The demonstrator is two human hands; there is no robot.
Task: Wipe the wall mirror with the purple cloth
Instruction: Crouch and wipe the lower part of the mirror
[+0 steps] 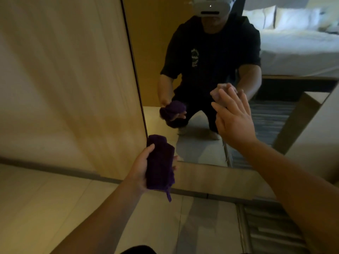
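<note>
Purple cloth (160, 163) bunched in gripping left hand (141, 169); right hand (232, 119) flat, fingers straight, on mirror (201, 149); shirt print unreadable.

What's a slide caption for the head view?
Left hand grips the purple cloth near the mirror; right hand lies flat against the glass.

The wall mirror (211, 52) faces the person as a broad flat pane, and most of its glass lies open to a sweep, upward and to the right. The right hand (233, 120) lies flat against the glass with straight fingers, covering a patch at mid-height. The left hand (141, 171), gripping the bundled purple cloth (159, 164), sits near the mirror's lower left corner, just beside the dark frame edge (135, 70). The wooden wall panel (69, 79) bounds the left; the floor (55, 208) lies open below.
</note>
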